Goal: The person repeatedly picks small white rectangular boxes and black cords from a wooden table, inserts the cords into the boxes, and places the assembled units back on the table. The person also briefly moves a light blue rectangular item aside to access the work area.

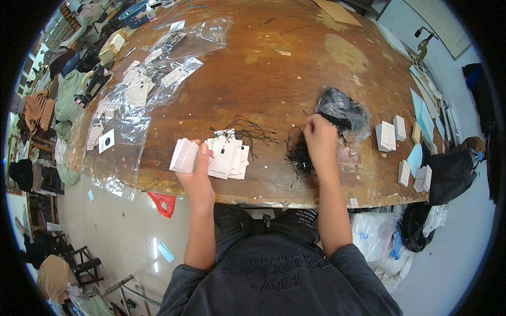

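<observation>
My left hand (pixel 200 167) is closed round a stack of white hang tags (pixel 184 156), its thumb lying along the edge. Right beside it, a fanned pile of white tags (pixel 225 158) rests on the table, with black strings (pixel 247 131) trailing off to the right. Over a tangled heap of black strings (pixel 300 152), my right hand (pixel 320 138) has its fingers curled together; what they hold, if anything, is hidden. Just beyond it sits a clear plastic bag (pixel 345 110) with black strings inside.
The brown wooden table (pixel 253 73) shows worn patches. Clear plastic bags with tags (pixel 139 87) spread over its left side. Small stacks of white tags (pixel 386 137) stand at the right. A tape dispenser (pixel 95 84) sits near the left edge, a blue basket (pixel 134 15) at the far left.
</observation>
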`<state>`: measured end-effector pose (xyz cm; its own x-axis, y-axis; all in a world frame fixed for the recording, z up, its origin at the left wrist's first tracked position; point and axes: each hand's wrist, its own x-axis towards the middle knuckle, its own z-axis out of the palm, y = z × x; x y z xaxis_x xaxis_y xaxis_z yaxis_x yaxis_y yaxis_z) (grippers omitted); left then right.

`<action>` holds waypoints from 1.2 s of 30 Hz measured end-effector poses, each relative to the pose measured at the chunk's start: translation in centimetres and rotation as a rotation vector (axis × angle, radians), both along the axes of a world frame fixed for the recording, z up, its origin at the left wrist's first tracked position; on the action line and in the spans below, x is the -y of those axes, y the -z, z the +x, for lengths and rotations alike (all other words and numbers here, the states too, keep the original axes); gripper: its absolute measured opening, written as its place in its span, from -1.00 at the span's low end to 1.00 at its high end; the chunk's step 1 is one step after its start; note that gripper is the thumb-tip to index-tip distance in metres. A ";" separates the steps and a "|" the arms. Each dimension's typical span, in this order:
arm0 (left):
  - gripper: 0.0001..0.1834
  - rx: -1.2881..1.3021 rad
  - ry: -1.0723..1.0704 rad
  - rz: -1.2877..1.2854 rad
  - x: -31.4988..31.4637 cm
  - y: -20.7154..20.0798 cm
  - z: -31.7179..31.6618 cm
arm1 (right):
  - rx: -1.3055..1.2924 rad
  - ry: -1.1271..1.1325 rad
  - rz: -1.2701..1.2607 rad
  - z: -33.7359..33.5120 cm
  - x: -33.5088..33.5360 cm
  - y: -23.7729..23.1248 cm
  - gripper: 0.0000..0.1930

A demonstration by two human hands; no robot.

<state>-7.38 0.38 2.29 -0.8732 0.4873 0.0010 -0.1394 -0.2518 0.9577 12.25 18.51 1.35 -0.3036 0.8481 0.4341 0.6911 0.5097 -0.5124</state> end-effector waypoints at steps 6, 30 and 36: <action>-0.78 0.020 0.180 0.096 0.3 -1.1 1.8 | -1.358 -0.384 -0.250 2.1 1.4 -8.7 -0.92; -0.62 0.374 0.372 0.108 -0.4 0.5 3.7 | -1.288 -0.622 -0.738 -1.8 7.6 -3.9 -0.81; -0.66 0.192 0.260 0.055 -0.6 0.8 4.5 | -0.756 -0.518 -0.698 -4.6 11.2 -3.0 -0.90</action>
<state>-2.87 0.94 1.52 -0.7063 0.6978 -0.1194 -0.3830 -0.2348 0.8934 7.69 7.30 4.38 -0.5482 0.8247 0.1391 -0.1224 0.0854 -0.9888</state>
